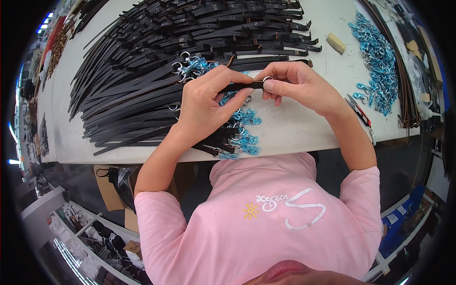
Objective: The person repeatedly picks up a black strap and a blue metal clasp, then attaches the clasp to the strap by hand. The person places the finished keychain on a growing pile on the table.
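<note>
A black strap (242,86) is held level above the worktop (304,123), between both hands. The left hand (206,107) has its fingers clamped on the strap's left part; the right hand (297,85) pinches its right end, where a small metal ring (267,78) shows. Beneath lie blue-wrapped clasps (243,137). A large pile of straps (156,61) spreads behind; more clasps (377,61) and snips (357,108) lie right.

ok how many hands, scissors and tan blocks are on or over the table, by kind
hands: 2, left hand and right hand, both on one black strap
scissors: 1
tan block: 1
total: 4
</note>
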`<state>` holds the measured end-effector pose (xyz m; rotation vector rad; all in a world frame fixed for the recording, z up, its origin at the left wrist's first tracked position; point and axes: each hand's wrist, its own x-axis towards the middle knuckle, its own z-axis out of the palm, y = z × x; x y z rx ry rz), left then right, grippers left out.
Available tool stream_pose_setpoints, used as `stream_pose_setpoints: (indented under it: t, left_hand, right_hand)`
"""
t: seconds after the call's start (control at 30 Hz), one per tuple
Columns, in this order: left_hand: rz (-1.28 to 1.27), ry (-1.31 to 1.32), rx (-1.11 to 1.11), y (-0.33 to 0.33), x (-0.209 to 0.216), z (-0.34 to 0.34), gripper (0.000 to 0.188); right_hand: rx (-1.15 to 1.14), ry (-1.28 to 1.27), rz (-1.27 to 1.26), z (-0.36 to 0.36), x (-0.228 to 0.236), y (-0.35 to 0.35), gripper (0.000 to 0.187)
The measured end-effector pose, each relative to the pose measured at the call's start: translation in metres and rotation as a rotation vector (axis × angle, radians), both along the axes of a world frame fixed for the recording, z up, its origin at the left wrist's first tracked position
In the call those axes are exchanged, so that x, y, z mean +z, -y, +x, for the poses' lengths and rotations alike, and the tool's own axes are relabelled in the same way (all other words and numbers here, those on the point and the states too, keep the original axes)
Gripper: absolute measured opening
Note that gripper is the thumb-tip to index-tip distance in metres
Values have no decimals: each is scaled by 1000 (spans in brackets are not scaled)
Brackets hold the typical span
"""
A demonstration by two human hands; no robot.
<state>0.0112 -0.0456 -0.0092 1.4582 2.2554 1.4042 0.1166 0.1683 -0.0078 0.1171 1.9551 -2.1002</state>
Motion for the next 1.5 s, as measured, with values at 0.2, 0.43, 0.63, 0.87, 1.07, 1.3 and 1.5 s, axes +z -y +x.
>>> stream_pose_setpoints:
  t: [0.2,0.43,0.63,0.87,1.07,1.3,1.5]
  left_hand:
    - [-35,-53,11,-1,0,2,21]
    - [10,-77,-7,-2,-7,0,23]
    - [-184,-52,-30,-10,14,5,20]
    - [-283,57,-208,-22,9,5,17]
    - [-397,221,-266,-36,9,6,20]
    - [-447,327,-280,-44,-1,7,21]
    - [-464,317,-272,-45,-4,8,20]
  right_hand:
    - [-15,4,44,1,-1,-1,25]
    - [-59,-36,130,5,0,5,21]
    - [-144,-144,231,12,-2,5,20]
    - [-150,-13,177,32,-1,-12,20]
    - [-167,26,166,43,-8,-21,21]
    - [-170,44,151,47,-20,-25,22]
    - [-160,30,147,47,-25,-27,23]
